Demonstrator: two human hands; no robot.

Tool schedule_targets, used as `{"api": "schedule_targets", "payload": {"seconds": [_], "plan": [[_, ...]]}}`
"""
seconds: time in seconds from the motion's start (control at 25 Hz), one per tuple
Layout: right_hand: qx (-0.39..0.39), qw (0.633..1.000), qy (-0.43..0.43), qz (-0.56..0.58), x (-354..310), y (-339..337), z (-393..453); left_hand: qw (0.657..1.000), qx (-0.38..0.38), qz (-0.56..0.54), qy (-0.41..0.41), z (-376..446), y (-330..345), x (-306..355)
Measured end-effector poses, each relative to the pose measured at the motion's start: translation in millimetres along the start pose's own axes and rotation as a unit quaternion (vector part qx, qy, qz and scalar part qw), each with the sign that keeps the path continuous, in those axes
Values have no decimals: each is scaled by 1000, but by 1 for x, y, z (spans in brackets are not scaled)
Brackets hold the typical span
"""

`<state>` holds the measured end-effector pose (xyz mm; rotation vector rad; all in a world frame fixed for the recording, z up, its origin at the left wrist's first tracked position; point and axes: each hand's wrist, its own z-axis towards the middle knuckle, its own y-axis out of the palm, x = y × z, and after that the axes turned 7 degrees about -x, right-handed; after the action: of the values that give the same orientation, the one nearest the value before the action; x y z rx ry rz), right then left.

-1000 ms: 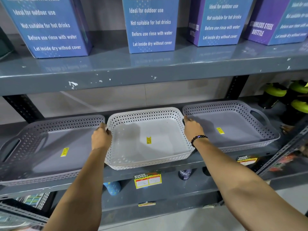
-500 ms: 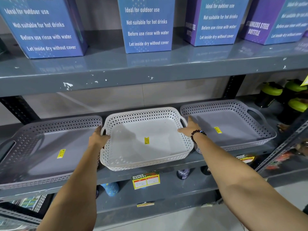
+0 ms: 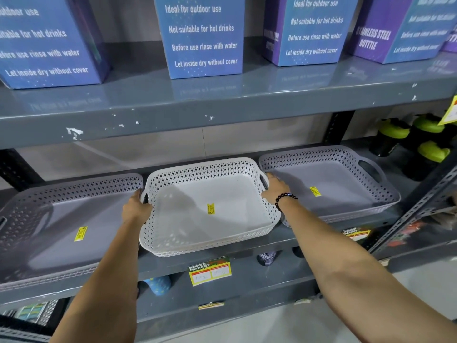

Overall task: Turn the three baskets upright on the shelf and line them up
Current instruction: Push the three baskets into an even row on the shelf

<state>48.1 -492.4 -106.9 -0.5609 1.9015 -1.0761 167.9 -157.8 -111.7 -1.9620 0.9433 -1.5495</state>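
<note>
I have my left hand and right hand clamped on the end handles of the white perforated plastic basket between them, upright on the grey metal shelf, probably to square it with the lilac baskets outside each hand.

4 blue-purple boxes stand above; green-lidded bottles far right.

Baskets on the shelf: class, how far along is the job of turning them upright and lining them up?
Done: all three sit open side up, the left grey basket, white basket and right grey basket. In hand: the left hand and right hand hold the white basket by its side handles. Left: its front overhangs the shelf edge and it looks slightly turned, so squaring it into the row remains.
</note>
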Motion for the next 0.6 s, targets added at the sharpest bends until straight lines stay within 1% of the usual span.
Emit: {"api": "schedule_targets", "payload": {"seconds": [0.28, 0.6], "plan": [[-2, 1000, -16, 0, -1, -1, 5, 1000, 13, 18, 2, 6, 5, -2], [0, 1000, -17, -16, -2, -2, 0, 1000, 9, 16, -6, 3, 6, -2]]}}
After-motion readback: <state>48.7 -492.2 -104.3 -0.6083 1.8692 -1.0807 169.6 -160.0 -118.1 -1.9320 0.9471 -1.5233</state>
